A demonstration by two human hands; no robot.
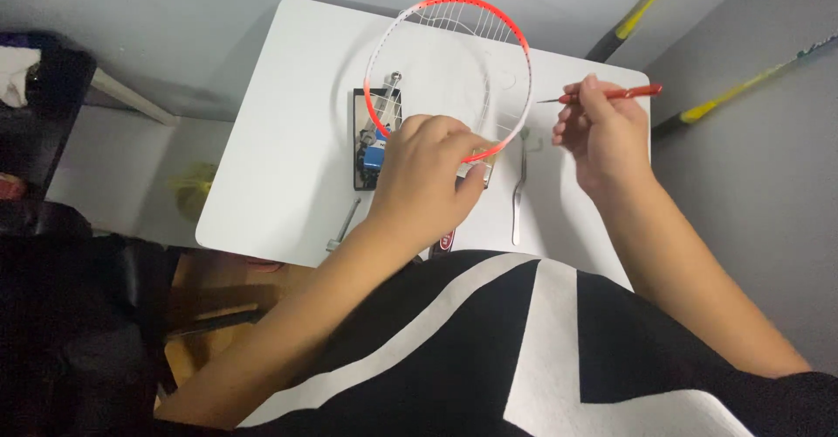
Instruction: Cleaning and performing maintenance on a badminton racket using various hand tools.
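Your left hand [425, 171] grips racket frame [449, 75] w/ loose strings; right hand [602, 131] pinches red awl [611, 94] — a slip could jab fingers or nick string.

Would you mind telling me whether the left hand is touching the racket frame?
Touching: the head view shows the left hand closed over the lower rim of the racket frame.

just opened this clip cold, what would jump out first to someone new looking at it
The orange and white badminton racket frame, only partly strung, lies on the white rounded table at the centre, with the left hand gripping its lower rim. To the right, the right hand pinches a thin red-handled pointed tool above the table. A small black tray of tools sits under the frame's left edge.
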